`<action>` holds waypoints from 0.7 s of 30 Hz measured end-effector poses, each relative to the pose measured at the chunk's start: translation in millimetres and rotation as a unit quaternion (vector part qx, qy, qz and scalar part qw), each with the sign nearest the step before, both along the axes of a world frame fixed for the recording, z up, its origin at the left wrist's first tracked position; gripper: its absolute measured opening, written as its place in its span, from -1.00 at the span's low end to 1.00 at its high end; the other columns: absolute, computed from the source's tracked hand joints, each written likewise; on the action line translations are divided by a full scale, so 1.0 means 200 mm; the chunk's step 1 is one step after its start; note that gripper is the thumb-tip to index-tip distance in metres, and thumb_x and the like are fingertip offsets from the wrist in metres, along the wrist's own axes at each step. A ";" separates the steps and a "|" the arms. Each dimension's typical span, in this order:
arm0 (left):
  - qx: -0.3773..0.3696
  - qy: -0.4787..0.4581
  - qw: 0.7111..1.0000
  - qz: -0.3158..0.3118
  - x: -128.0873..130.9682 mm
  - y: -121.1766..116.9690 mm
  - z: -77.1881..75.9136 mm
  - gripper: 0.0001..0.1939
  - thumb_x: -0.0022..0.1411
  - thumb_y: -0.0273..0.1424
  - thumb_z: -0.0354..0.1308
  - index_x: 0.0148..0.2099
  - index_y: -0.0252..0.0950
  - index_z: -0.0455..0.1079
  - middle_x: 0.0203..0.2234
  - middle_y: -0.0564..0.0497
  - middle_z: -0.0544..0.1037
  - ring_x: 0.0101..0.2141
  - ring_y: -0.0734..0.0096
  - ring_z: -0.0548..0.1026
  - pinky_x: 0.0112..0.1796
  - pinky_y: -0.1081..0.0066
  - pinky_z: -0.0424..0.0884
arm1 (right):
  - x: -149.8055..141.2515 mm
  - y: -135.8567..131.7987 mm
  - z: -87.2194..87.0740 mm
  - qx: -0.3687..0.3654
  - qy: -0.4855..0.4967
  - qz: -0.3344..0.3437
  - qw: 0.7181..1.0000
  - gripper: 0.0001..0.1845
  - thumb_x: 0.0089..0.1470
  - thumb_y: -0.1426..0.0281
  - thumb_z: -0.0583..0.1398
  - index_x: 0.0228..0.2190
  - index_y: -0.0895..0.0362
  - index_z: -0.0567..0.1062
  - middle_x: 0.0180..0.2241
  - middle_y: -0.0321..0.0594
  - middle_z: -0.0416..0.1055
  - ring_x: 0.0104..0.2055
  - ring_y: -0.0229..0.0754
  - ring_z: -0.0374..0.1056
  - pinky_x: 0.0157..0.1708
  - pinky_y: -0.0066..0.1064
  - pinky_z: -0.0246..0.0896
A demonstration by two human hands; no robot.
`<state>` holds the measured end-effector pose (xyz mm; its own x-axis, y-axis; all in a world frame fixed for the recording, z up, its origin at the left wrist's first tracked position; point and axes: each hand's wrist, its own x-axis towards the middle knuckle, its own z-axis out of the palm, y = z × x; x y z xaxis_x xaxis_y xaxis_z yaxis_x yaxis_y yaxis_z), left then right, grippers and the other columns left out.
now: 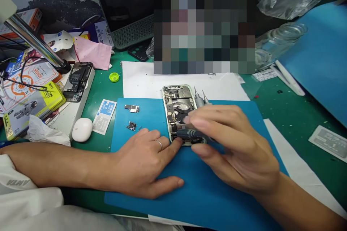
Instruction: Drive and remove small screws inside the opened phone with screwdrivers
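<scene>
Nearest, a blue mat [206,204] lies on the green surface [295,110]. The left hand [149,160], ringed on one finger, rests palm down on the mat, open, thumb spread; its index finger reaches the lower end of an opened phone [177,107]. The right hand [238,148] is raised beside the phone, thumb and fingers curved and apart. A dark tool [187,134] lies across the phone's lower end and runs behind those fingers; whether the right hand grips it cannot be told.

The phone lies on the mat between the hands, its inner parts exposed. Left of it on the mat are two small phone parts, one [131,126] nearer than the other [132,108]. A white case [82,130] stands just off the mat.

Beyond the phone's right edge, two grey metal tips [198,98] show above the right hand. Farther back are white paper [139,79], a green cap [114,77] and a dark screen [132,3].
</scene>
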<state>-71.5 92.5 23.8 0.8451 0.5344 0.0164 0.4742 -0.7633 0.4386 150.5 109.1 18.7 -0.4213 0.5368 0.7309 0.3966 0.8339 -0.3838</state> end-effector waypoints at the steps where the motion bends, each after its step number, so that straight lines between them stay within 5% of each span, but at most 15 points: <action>1: 0.002 0.000 1.000 -0.001 0.00 0.00 0.00 -0.44 0.45 -0.04 0.16 0.20 -0.44 0.37 -0.25 -0.13 0.56 -0.29 0.07 0.48 -0.35 0.17 0.29 | 0.00 0.00 0.00 -0.010 0.001 0.006 1.000 -0.41 0.32 0.55 0.15 0.32 0.04 0.31 -0.15 -0.12 0.60 -0.11 -0.02 0.53 -0.10 -0.11 0.52; 5: -0.004 -0.004 1.000 0.000 0.00 0.00 0.00 -0.45 0.45 -0.03 0.15 0.17 -0.44 0.38 -0.26 -0.13 0.55 -0.29 0.06 0.48 -0.36 0.15 0.29 | 0.00 0.00 0.01 -0.008 -0.012 -0.007 1.000 -0.40 0.29 0.52 0.20 0.31 -0.01 0.34 -0.30 -0.19 0.58 -0.22 -0.03 0.52 -0.19 -0.13 0.51; 10: -0.024 -0.006 1.000 0.012 0.00 0.00 0.01 -0.46 0.45 -0.03 0.12 0.18 -0.39 0.38 -0.23 -0.13 0.56 -0.27 0.04 0.49 -0.29 0.11 0.35 | -0.01 0.01 0.01 0.007 -0.017 -0.006 1.000 -0.35 0.25 0.61 0.18 0.31 0.06 0.30 -0.17 -0.12 0.60 -0.14 -0.03 0.51 -0.10 -0.13 0.50; 13: -0.055 -0.024 0.998 0.024 -0.01 0.00 0.01 -0.49 0.45 -0.03 0.12 0.21 -0.32 0.37 -0.19 -0.11 0.58 -0.26 0.07 0.51 -0.25 0.13 0.40 | -0.02 0.01 0.02 0.013 -0.025 -0.017 0.999 -0.43 0.22 0.62 0.21 0.22 0.07 0.37 -0.31 -0.22 0.56 -0.28 -0.12 0.47 -0.18 -0.21 0.49; 18: -0.063 -0.023 0.997 0.039 -0.01 0.01 0.01 -0.53 0.44 -0.08 0.14 0.21 -0.27 0.38 -0.14 -0.15 0.59 -0.16 0.03 0.54 -0.13 0.13 0.45 | -0.02 0.00 0.02 0.006 -0.014 0.003 1.000 -0.56 0.23 0.63 0.18 0.13 0.19 0.42 -0.13 -0.07 0.58 -0.02 -0.08 0.47 -0.01 -0.19 0.48; 21: -0.071 -0.026 0.996 0.038 -0.01 0.01 0.02 -0.57 0.43 -0.10 0.15 0.18 -0.26 0.40 -0.15 -0.14 0.59 -0.15 0.03 0.54 -0.12 0.14 0.46 | -0.02 0.01 0.02 0.001 -0.004 0.003 1.000 -0.59 0.22 0.65 0.21 0.08 0.19 0.47 -0.21 -0.14 0.59 -0.10 -0.13 0.48 -0.05 -0.27 0.49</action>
<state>-73.1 94.1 27.5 0.8025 0.5963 -0.0202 0.5014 -0.6555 0.5648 145.7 110.1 21.9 -0.4298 0.5326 0.7291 0.3949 0.8371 -0.3787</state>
